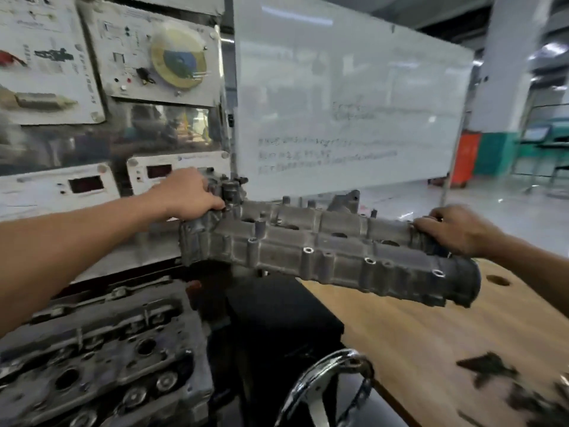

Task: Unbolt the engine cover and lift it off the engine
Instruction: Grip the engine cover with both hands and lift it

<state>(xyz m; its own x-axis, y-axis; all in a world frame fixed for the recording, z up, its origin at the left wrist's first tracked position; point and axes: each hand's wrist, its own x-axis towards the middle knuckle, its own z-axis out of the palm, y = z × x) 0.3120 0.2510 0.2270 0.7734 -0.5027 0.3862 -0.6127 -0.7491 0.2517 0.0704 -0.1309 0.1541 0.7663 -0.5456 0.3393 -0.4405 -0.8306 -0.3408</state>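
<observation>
Grey engine cover [323, 251] hangs clear of the engine [92, 349] at seven o'clock; our left grip [191, 195] and right grip [455, 232] clutch its ends (lift-off step). Next, we reckon, a level set-down on the counter [431, 334] at four o'clock.

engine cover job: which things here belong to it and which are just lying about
Belongs to the job:
engine cover, gripped at its ends by left hand and right hand
engine, bared, below left

Just lying about:
whiteboard
wooden table
wall panels
chrome wheel
</observation>
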